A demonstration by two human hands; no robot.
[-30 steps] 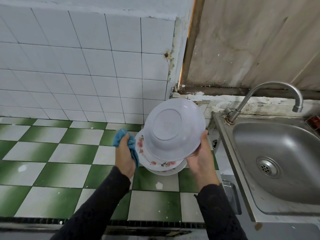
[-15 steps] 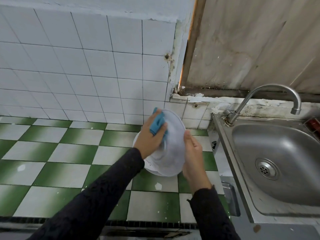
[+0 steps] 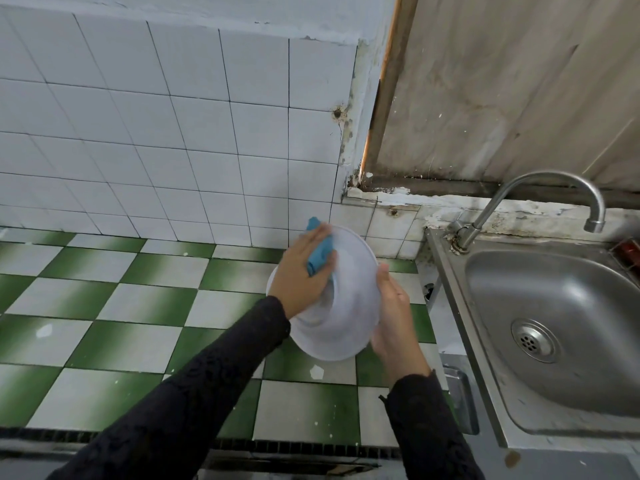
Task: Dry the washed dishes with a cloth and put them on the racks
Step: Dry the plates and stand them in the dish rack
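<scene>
Left hand (image 3: 304, 271) is curled round a bunched blue cloth (image 3: 320, 252) and presses it onto the outer wall of the bowl (image 3: 346, 313). Right hand (image 3: 394, 317) grips the bowl by its right edge; the fingers behind it are hidden. The bowl is white, tilted on edge with its base turned towards the left hand, and held in the air above the counter, just left of the sink. It rests on nothing. A white rim (image 3: 272, 284) peeks out behind the left wrist; can't tell if that's another dish.

Risks, as I judge them:
- One-hand edge grip on a smooth, likely damp bowl. Wiping pressure pushes it sideways against that grip, so it could slip.
- A drop would land on hard tile, probably a chip or break.
- The cloth only covers a small patch, so wet spots are easily missed, especially the inside.
- No rack in view, so the bowl will have to be carried somewhere out of frame.

The counter (image 3: 138, 306) is green-and-white checker tile with scattered white flecks. The wall (image 3: 173, 133) is white tile, grimy at the corner. The stainless sink (image 3: 571, 375) has a curved tap (image 3: 554, 185) and a drain (image 3: 535, 339). Above it is a stained board (image 3: 519, 81).
</scene>
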